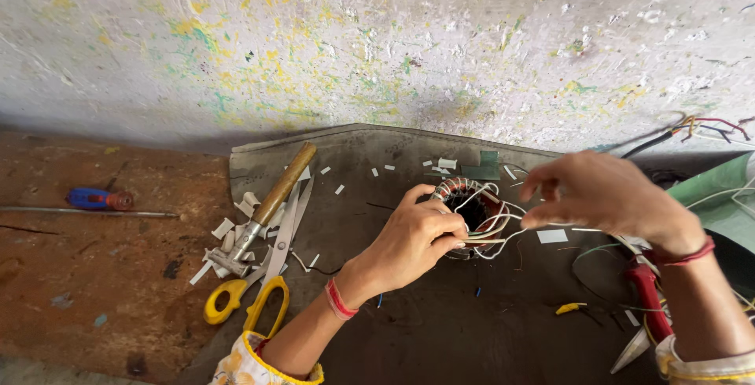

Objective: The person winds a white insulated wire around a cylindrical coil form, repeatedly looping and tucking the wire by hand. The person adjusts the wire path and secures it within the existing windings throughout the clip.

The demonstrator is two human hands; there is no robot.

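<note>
Head view: left hand [409,243] grip clasps coil [476,216]; right hand [609,196] grip pinches white wire [511,235].

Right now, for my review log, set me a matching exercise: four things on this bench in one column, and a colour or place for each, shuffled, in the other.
Things:
1. scissors
2. screwdriver
3. hammer
4. wire coil

Descriptions:
A. blue and red handle, lying apart on the brown surface at far left
B. between the left hand and right hand
C. yellow handles
D. wooden handle, lying across the scissors

Pairs: 1-C, 2-A, 3-D, 4-B
</note>
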